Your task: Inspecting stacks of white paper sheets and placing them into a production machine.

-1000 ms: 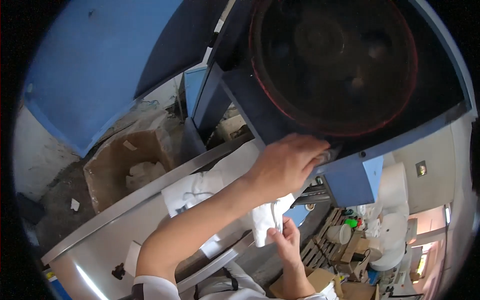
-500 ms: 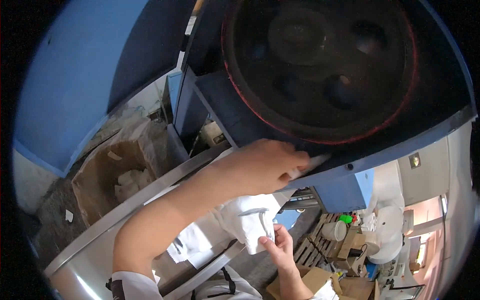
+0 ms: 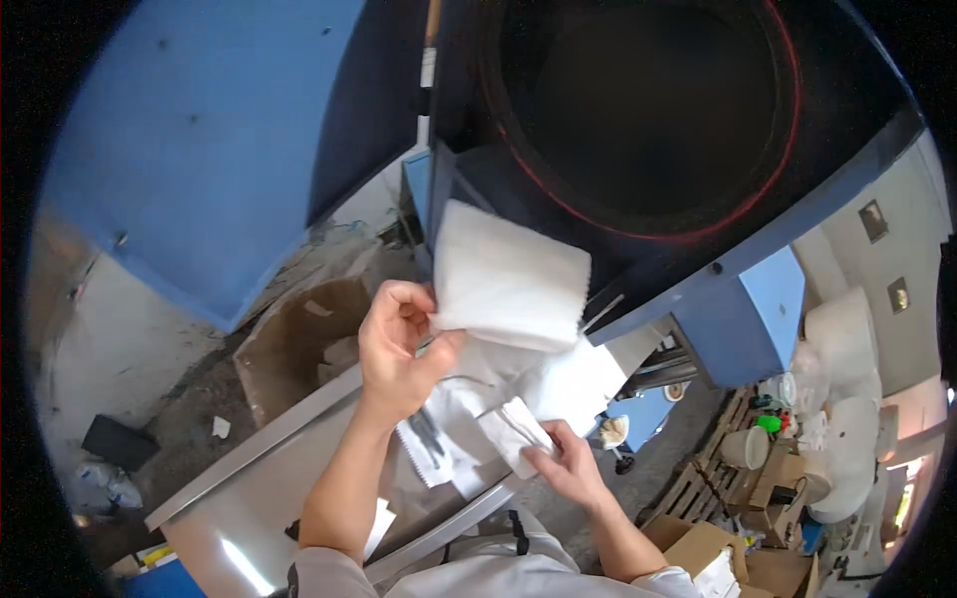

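Between the fingers and thumb of my left hand (image 3: 401, 344) is the edge of a white padded sheet (image 3: 513, 277) with a zigzag side. The sheet is lifted and tilted in front of the dark round opening (image 3: 658, 110); whether it is one layer or several I cannot tell. Lower and to the right, my right hand (image 3: 570, 463) pinches a smaller folded white bag (image 3: 510, 431). Under both hands, more white bags (image 3: 429, 444) with zigzag edges lie on a metal tray (image 3: 309, 473).
A blue machine panel (image 3: 199, 130) rises at the left. Below it, an open cardboard box (image 3: 269, 349) holds white scraps. A blue ledge (image 3: 698, 284) borders the round opening. At the right are a wooden pallet (image 3: 698, 458), a white bucket (image 3: 745, 448), cartons (image 3: 698, 548) and white rolls (image 3: 847, 339).
My left hand has drawn back leftward from the ledge and now holds up the padded sheet. My right hand keeps its pinch on the smaller bag. The whole view has shifted.
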The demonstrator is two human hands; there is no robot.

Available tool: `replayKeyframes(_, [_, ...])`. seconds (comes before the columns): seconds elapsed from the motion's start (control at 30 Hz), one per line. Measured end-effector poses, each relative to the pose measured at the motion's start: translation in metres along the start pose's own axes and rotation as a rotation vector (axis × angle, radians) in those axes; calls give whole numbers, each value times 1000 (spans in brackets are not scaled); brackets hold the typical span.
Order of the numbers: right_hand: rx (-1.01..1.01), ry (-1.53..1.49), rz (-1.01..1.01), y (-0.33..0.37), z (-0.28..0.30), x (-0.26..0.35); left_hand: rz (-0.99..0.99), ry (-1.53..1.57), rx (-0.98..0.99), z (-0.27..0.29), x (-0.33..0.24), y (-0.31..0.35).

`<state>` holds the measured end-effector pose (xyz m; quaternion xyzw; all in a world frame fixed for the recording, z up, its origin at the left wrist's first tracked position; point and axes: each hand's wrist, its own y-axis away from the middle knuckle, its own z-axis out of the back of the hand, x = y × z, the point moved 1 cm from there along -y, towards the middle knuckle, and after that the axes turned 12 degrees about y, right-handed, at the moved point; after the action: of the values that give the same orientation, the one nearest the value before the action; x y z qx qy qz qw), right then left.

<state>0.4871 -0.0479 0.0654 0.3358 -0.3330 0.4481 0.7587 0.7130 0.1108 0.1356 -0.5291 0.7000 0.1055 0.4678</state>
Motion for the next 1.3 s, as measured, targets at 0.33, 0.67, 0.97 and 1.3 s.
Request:
replayKeyframes(0.33, [20, 493, 424, 6, -55, 57, 230, 284, -492, 81, -21, 89])
replayKeyframes(0.67, [-128, 147, 433, -19, -38, 73, 619, 844, -528, 82, -10, 138])
replayKeyframes(0.97, [395, -447, 395, -30, -15, 82, 886, 912, -406, 43, 12, 173])
replayKeyframes(1.3, [128, -448, 327, -17, -4, 92, 791, 280, -188, 46, 4, 164])
